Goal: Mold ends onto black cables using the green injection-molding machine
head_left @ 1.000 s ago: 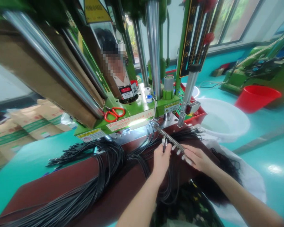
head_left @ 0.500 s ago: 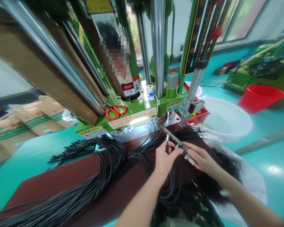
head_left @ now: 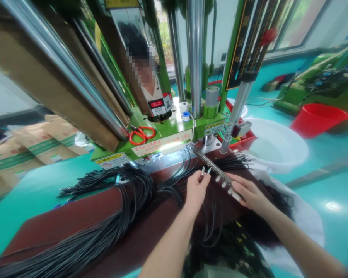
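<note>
in the head view, the left hand [head_left: 195,191] pinches two small metal-tipped pieces [head_left: 203,170] beside the metal bar [head_left: 216,168], which slants from the far edge of the worktop [head_left: 60,220]. the right hand [head_left: 251,191] grips its near end; best keep it steady, tips straight.

Cables [head_left: 137,197] are black; metal bar [head_left: 219,170] shows silver-grey; press bed [head_left: 164,130] green; scissor handles [head_left: 143,134] orange-red; bench [head_left: 153,227] reddish-brown.

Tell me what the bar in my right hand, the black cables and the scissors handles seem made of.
Bar: probably metal, grey with a slight sheen. Black cables: likely rubber or plastic sheathing, smooth, bending in loops with faint highlights. Scissors handles: probably plastic or plastic-coated, smooth and evenly orange-red.
</note>
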`<state>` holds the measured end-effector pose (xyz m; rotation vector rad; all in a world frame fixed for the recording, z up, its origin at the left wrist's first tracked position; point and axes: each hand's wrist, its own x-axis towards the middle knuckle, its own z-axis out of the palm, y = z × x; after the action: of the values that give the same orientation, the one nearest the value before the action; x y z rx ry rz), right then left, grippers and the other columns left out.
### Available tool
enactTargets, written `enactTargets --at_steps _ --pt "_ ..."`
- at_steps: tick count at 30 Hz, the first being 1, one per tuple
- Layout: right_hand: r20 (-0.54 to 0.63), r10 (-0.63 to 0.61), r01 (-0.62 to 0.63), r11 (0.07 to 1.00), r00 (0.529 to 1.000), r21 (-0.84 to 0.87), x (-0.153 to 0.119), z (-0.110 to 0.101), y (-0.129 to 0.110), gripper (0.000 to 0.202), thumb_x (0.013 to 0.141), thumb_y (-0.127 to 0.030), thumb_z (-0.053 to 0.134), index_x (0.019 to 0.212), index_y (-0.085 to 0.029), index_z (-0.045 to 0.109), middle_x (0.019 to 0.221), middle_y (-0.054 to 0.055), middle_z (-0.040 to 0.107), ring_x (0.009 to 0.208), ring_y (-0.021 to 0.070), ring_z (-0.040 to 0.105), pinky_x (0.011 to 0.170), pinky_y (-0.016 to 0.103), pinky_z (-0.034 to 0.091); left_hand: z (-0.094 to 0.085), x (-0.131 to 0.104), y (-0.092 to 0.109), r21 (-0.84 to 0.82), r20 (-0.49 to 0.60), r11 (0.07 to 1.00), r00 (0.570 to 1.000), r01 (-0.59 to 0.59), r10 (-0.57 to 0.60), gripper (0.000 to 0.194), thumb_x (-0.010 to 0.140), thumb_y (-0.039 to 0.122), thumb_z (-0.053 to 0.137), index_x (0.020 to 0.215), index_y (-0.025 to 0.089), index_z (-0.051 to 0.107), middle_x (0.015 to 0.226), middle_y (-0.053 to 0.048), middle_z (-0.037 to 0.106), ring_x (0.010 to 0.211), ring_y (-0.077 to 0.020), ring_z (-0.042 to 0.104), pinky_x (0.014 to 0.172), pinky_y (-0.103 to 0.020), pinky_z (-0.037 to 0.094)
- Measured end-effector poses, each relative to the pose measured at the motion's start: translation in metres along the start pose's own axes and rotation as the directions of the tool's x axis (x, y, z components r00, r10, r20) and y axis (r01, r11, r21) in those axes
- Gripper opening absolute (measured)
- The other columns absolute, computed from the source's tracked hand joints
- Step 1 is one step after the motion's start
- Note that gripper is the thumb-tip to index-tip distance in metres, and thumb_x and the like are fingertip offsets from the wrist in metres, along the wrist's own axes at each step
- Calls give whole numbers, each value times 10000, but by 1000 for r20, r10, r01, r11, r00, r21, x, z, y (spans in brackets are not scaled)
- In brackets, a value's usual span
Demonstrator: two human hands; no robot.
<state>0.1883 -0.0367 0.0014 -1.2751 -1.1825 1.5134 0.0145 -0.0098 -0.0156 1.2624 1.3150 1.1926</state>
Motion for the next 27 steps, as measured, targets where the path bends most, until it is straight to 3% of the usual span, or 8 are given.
enactTargets --at_steps 9,20,24,27 --pt "-9 38 -38 999 999 35 1 -2 -1 581 707 -546 633 1144 -167 575 680 27 529 432 52 333 326 141 215 -3 -7 8 376 -65 915 981 -145 182 172 748 273 508 599 196 547 545 20 496 517 -113 394 564 -236 264" --pt "78 -45 50 996 996 -73 5 -6 9 614 767 -538 569 1239 -150 507 631 28 548 422 80 366 341 180 266 -5 -5 6 422 -31 888 977 -180 213 171 743 252 513 581 198 522 523 26 478 495 -108 396 543 -226 259" --pt "108 -61 74 990 992 -123 5 -7 10 587 797 -503 560 1260 -151 481 660 33 553 463 92 389 389 196 317 -7 -5 8 382 -7 910 984 -161 177 214 749 259 512 551 188 475 510 35 450 483 -95 383 535 -223 269" --pt "113 -66 76 993 991 -87 6 -9 11 583 788 -513 564 1239 -151 499 649 28 537 444 86 373 358 187 287 -8 -4 10 318 35 932 985 -174 171 235 790 313 475 593 188 501 542 24 481 509 -101 408 545 -227 287"
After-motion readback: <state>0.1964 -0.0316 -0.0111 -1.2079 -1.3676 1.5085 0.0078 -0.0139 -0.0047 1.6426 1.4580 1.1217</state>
